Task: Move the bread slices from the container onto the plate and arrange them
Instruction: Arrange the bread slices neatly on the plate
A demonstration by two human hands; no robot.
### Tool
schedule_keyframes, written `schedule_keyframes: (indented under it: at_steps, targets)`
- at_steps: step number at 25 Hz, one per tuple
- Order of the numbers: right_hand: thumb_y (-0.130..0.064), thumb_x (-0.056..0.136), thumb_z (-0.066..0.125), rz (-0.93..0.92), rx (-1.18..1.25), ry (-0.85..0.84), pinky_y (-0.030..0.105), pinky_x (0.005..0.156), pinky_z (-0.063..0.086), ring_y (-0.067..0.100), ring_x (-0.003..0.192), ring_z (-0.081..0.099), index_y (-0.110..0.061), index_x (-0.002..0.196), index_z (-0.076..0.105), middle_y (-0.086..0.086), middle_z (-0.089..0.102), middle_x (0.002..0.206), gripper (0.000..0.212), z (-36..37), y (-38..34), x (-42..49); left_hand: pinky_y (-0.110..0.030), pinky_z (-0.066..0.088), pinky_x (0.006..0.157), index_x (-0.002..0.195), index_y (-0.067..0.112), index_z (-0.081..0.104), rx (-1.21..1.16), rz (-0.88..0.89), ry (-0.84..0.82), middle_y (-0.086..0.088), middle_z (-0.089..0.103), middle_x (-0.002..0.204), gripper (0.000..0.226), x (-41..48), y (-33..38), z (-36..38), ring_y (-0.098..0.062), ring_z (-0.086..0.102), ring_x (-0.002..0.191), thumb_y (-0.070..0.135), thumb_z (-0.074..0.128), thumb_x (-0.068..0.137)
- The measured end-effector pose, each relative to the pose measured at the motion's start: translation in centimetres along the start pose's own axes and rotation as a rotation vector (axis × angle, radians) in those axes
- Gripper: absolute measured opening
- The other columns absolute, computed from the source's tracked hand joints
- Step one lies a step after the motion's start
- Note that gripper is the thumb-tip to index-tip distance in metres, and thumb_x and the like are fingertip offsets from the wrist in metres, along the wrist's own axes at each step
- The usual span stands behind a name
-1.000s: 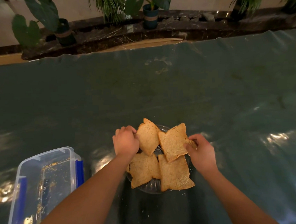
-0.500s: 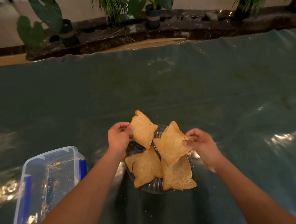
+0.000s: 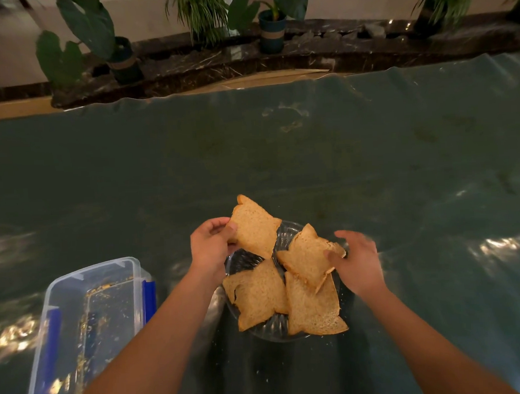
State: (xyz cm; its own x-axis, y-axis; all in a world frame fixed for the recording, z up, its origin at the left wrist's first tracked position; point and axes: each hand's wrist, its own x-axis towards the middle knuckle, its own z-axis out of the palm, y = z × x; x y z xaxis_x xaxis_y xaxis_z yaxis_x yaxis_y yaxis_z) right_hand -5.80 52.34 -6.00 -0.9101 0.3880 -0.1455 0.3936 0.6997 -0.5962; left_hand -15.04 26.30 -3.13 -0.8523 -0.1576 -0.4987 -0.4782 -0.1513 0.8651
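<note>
Several brown bread slices lie on a clear glass plate (image 3: 270, 329) on the table's near middle. My left hand (image 3: 211, 244) pinches the far-left slice (image 3: 256, 227) by its left edge, holding it tilted over the plate's far rim. The right slice (image 3: 307, 260) rests overlapping the near-right slice (image 3: 314, 308). My right hand (image 3: 358, 264) is beside it with fingers spread, its thumb at the slice's right corner. A near-left slice (image 3: 257, 293) lies flat. The clear plastic container (image 3: 77, 296) with blue clips stands at the lower left, holding only crumbs.
A dark green cloth (image 3: 280, 153) covers the table. Behind the table's far edge runs a dark marble ledge (image 3: 245, 59) with several potted plants. Crumbs are scattered on the cloth near the plate.
My right hand let go of the right slice, which dropped onto the plate, and its fingers spread. My left hand lifted the far-left slice and shifted it slightly left and away.
</note>
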Motion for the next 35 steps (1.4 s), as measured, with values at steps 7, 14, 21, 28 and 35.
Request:
schedule_keyframes:
  at_steps: [7, 14, 21, 28, 35]
  targets:
    - [-0.019, 0.086, 0.067, -0.07, 0.044, 0.082, 0.026, 0.09, 0.034, 0.019, 0.119, 0.042, -0.02, 0.118, 0.063, -0.001, 0.06, 0.123, 0.032, -0.1, -0.9, -0.7, -0.03, 0.06, 0.066, 0.097, 0.011, 0.066, 0.096, -0.044, -0.132, -0.009, 0.068, 0.1, 0.009, 0.1, -2.3, 2.4, -0.022, 0.068, 0.092, 0.006, 0.066, 0.089]
    - [-0.021, 0.084, 0.067, -0.036, -0.053, -0.006, 0.034, 0.095, 0.036, 0.025, 0.122, 0.04, -0.022, 0.12, 0.06, 0.002, 0.057, 0.126, 0.037, 1.0, 0.1, -1.1, -0.03, 0.05, 0.075, 0.097, 0.019, 0.063, 0.82, 0.35, -0.127, 0.012, 0.062, 0.082, 0.019, 2.1, -2.1, 2.4, -0.017, 0.064, 0.086, 0.012, 0.072, 0.082]
    - [-0.026, 0.082, 0.07, 0.006, -0.122, -0.046, 0.04, 0.1, 0.04, 0.026, 0.125, 0.04, -0.022, 0.13, 0.052, 0.002, 0.056, 0.13, 0.051, 2.0, -0.3, -0.1, -0.035, 0.054, 0.091, 0.108, 0.015, 0.07, 0.697, 0.187, -0.168, -0.004, 0.071, 0.103, 0.031, 2.4, -1.7, 2.7, -0.019, 0.067, 0.098, 0.0, 0.071, 0.081]
    - [-0.027, 0.083, 0.069, -0.025, -0.184, -0.04, 0.038, 0.098, 0.042, 0.026, 0.122, 0.042, -0.022, 0.132, 0.05, 0.002, 0.056, 0.128, 0.053, 2.6, -0.4, 0.0, -0.033, 0.052, 0.088, 0.098, 0.019, 0.068, 0.755, 0.36, -0.302, 0.001, 0.072, 0.098, 0.024, 2.0, -2.2, 2.0, -0.017, 0.066, 0.095, 0.003, 0.072, 0.081]
    - [-0.029, 0.084, 0.067, -0.077, -0.215, -0.027, 0.04, 0.103, 0.04, 0.027, 0.123, 0.041, -0.017, 0.131, 0.052, 0.003, 0.053, 0.131, 0.05, 2.1, -0.6, -0.5, -0.033, 0.05, 0.082, 0.111, 0.022, 0.068, 1.067, 0.533, -0.114, 0.002, 0.065, 0.109, 0.026, 0.4, -1.7, 1.3, -0.019, 0.06, 0.104, 0.019, 0.062, 0.086]
